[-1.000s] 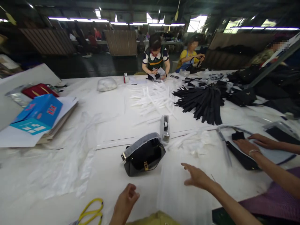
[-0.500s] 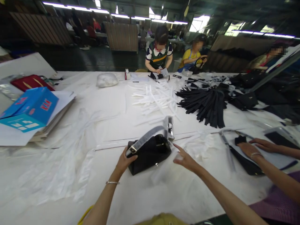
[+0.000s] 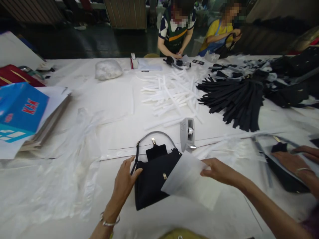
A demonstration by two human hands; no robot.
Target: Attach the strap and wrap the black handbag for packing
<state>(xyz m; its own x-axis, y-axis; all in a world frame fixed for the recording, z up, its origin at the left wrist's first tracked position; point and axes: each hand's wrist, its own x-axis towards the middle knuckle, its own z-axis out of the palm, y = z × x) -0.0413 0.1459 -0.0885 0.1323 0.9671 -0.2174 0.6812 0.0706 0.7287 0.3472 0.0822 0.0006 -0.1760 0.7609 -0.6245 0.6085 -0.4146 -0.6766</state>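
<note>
A black handbag (image 3: pixel 152 182) rests on the table before me, its flap (image 3: pixel 156 152) raised and its handle (image 3: pixel 154 133) arching up behind. My left hand (image 3: pixel 124 177) holds the bag's left side, thumb at the edge and fingers beside the handle's base. Between the thumb and fingers of my right hand (image 3: pixel 219 171) is a thin, translucent white sheet (image 3: pixel 184 179). That sheet overlaps the bag's right front, near its metal clasp (image 3: pixel 164 176). Just behind the bag stands a grey tape dispenser (image 3: pixel 187 132).
White strips (image 3: pixel 169 93) and a fan of black straps (image 3: pixel 234 99) lie farther back. Clear plastic (image 3: pixel 74 166) covers the left, near a blue box (image 3: pixel 22 109). At right, a co-worker's hands (image 3: pixel 291 162) work on another black bag (image 3: pixel 286 179). Two people sit across the table.
The bag's flap has come up and its handle now stands behind it. My right hand, earlier beside the bag, now holds the white sheet across its front. The view has tilted down.
</note>
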